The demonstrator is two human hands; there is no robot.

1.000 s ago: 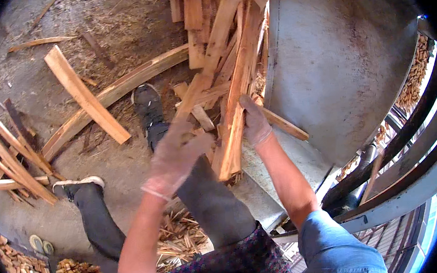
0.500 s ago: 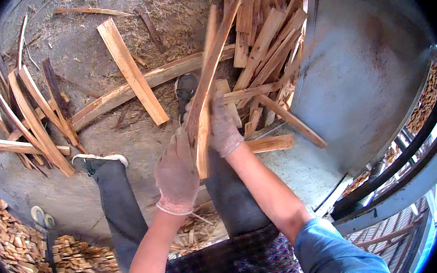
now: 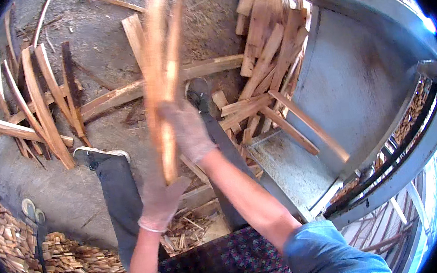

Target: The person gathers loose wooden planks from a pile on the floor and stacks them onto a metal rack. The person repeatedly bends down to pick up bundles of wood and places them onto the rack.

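Two long split wooden slats [image 3: 164, 84] stand nearly upright in front of me, smeared by motion. My right hand [image 3: 189, 131], in a pale work glove, closes on them from the right at about mid-length. At their lower end is my left hand [image 3: 161, 198], gloved too, its thumb out to the right and its fingers partly hidden behind the wood. A wide slat [image 3: 133, 35] shows behind them. Beneath lies a long thick timber [image 3: 212, 67] across the floor, close to my shoe [image 3: 198, 94].
A heap of slats [image 3: 266, 33] leans beside a grey metal panel [image 3: 360, 67], with a loose slat [image 3: 314, 128] jutting over a metal ledge [image 3: 299, 168]. More slats [image 3: 42, 110] are stacked at left. Small wood blocks [image 3: 79, 263] fill the lower left.
Both hands have moved left with the slats, which now stand more upright and spread apart at the top. Another slat now juts from the heap toward the metal panel. The view has shifted slightly.
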